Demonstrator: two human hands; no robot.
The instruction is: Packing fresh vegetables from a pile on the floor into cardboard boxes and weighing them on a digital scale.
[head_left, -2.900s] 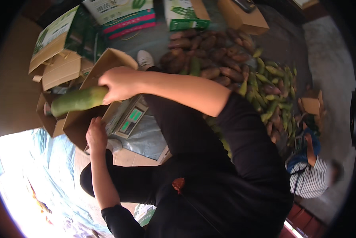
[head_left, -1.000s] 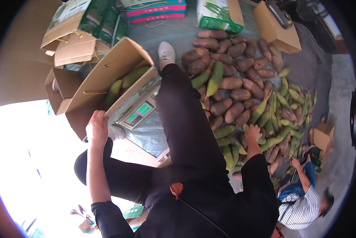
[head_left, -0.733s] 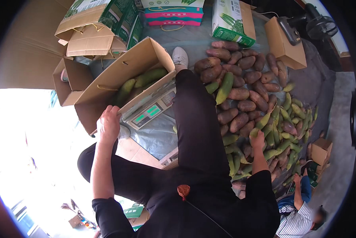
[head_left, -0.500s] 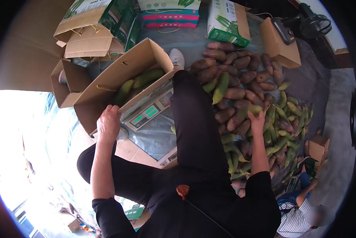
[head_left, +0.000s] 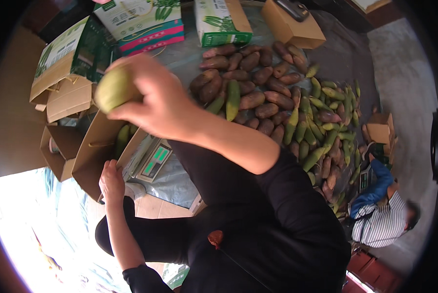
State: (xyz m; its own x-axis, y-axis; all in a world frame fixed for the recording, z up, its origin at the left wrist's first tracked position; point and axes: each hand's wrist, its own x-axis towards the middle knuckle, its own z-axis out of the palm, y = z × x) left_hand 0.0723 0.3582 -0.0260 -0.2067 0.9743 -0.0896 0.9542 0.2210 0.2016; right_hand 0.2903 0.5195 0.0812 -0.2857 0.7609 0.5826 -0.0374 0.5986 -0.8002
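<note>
My right hand (head_left: pixel 153 93), slightly blurred, is lifted across to the left with its fingers around a green radish (head_left: pixel 114 90). The radish is seen end-on above an open cardboard box (head_left: pixel 94 154). Lower down, my left hand (head_left: pixel 112 183) grips the near rim of that box. More green radishes (head_left: pixel 122 139) lie inside it; my right hand and forearm hide its far part. Under the box sits a digital scale (head_left: pixel 153 163) with a lit green display.
A heap of reddish-brown radishes (head_left: pixel 265 111) and green radishes (head_left: pixel 326 129) spreads over the floor to the right. Printed cartons (head_left: pixel 224 22) stand at the back, and a smaller open box (head_left: pixel 58 151) at the left. A co-worker in a striped shirt (head_left: pixel 382 222) is at the lower right.
My right hand has carried the green radish from the heap up and left, over the box. My left hand stays on the box rim. The whole view has swung to the right.
</note>
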